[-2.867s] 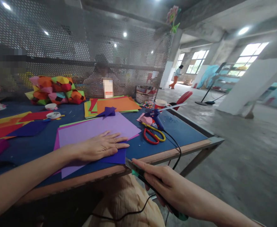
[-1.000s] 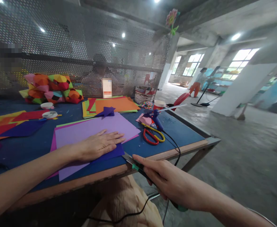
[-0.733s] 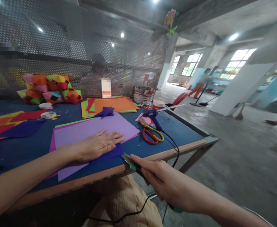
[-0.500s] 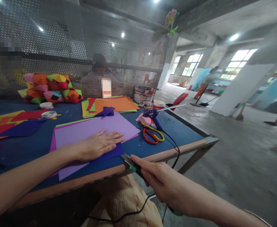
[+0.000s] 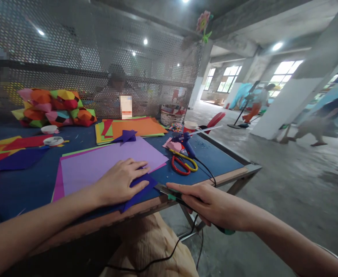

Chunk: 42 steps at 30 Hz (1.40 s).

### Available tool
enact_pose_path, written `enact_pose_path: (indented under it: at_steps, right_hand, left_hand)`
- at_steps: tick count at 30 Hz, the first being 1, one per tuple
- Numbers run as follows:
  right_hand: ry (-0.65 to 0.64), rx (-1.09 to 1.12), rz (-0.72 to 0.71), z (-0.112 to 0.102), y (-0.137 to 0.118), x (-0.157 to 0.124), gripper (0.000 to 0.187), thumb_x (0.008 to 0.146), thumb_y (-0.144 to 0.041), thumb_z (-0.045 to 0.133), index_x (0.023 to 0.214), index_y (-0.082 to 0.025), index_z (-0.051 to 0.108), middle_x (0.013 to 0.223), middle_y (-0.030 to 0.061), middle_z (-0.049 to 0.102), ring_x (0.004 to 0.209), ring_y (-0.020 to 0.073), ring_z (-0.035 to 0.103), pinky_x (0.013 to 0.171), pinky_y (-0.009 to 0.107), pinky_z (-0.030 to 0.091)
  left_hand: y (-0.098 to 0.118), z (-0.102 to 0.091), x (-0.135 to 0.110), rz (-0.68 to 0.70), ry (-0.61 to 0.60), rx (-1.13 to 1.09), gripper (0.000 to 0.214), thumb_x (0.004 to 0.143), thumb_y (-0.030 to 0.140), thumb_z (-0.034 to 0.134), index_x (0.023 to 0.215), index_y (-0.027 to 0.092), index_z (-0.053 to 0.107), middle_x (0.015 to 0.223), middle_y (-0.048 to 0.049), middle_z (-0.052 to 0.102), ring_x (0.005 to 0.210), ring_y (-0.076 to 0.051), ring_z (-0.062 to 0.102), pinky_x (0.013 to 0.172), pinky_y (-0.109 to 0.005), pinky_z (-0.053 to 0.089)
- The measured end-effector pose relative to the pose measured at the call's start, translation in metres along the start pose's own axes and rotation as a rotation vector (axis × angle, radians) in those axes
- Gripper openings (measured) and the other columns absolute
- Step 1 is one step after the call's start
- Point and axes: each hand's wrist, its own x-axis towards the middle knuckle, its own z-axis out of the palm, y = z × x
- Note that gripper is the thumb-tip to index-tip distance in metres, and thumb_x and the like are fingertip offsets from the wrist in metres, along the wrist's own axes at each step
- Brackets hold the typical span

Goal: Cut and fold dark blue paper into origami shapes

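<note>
My left hand (image 5: 124, 182) lies with fingers apart over a sheet of dark purple paper (image 5: 142, 192) at the table's near edge. Under that hand and beyond it spreads lilac paper (image 5: 88, 163), with magenta paper (image 5: 58, 181) showing beneath. My right hand (image 5: 208, 204) grips a utility knife (image 5: 176, 196), forefinger stretched along its top. The blade points left, close to the right corner of the dark purple sheet; whether it touches is unclear. Small folded dark purple pieces (image 5: 128, 136) rest at the lilac paper's far edge.
Scissors (image 5: 182, 165) and a blue glue gun (image 5: 188, 146) with a cord lie to the right. Orange paper (image 5: 140, 127) tops a stack behind. Folded paper shapes (image 5: 55, 105), a tape roll (image 5: 53, 141) and a basket (image 5: 173, 114) stand around. People (image 5: 327, 111) move in the background.
My left hand has its fingers more raised and bent. The dark purple sheet now juts out toward the table edge. My right hand, with the knife, has moved slightly right and up.
</note>
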Motion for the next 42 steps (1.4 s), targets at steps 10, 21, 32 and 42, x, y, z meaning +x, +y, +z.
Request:
enact_pose_path:
  at_steps: [10,21,32,42]
  right_hand:
    - [0.050,-0.034,-0.049,0.007,0.003,0.001,0.056,0.107,-0.023,0.038,0.160,-0.018,0.054,0.069,-0.0022,0.056,0.054,0.0109,0.046,0.050,0.021,0.038]
    - [0.069,-0.140,-0.152,0.014,0.009,-0.004,0.055,0.107,-0.027,0.041,0.160,-0.018,0.054,0.143,0.0112,0.072,0.125,0.0260,0.071,0.109,0.040,0.055]
    - [0.096,-0.050,-0.165,0.021,0.009,-0.002,0.054,0.108,-0.025,0.042,0.160,-0.023,0.053,0.146,0.0076,0.071,0.124,0.0245,0.072,0.108,0.041,0.057]
    - [0.101,-0.066,-0.183,0.023,0.005,-0.002,0.053,0.108,-0.024,0.041,0.158,-0.025,0.056,0.136,0.0071,0.077,0.113,0.0235,0.076,0.098,0.036,0.060]
  left_hand:
    - [-0.020,-0.010,0.009,0.085,-0.349,-0.141,0.053,0.114,0.049,0.031,0.168,0.046,0.029,0.181,0.0034,0.015,0.168,-0.029,0.011,0.133,-0.063,0.004]
    - [-0.016,-0.015,0.007,0.082,-0.363,-0.131,0.052,0.115,0.047,0.034,0.167,0.046,0.031,0.181,0.0041,0.015,0.168,-0.030,0.011,0.133,-0.064,0.003]
    - [-0.016,-0.014,0.007,0.085,-0.355,-0.140,0.052,0.115,0.047,0.032,0.167,0.047,0.031,0.181,0.0041,0.016,0.168,-0.030,0.011,0.133,-0.064,0.004]
    - [-0.016,-0.013,0.006,0.074,-0.364,-0.122,0.053,0.114,0.046,0.034,0.167,0.046,0.030,0.181,0.0046,0.015,0.168,-0.029,0.011,0.133,-0.065,0.003]
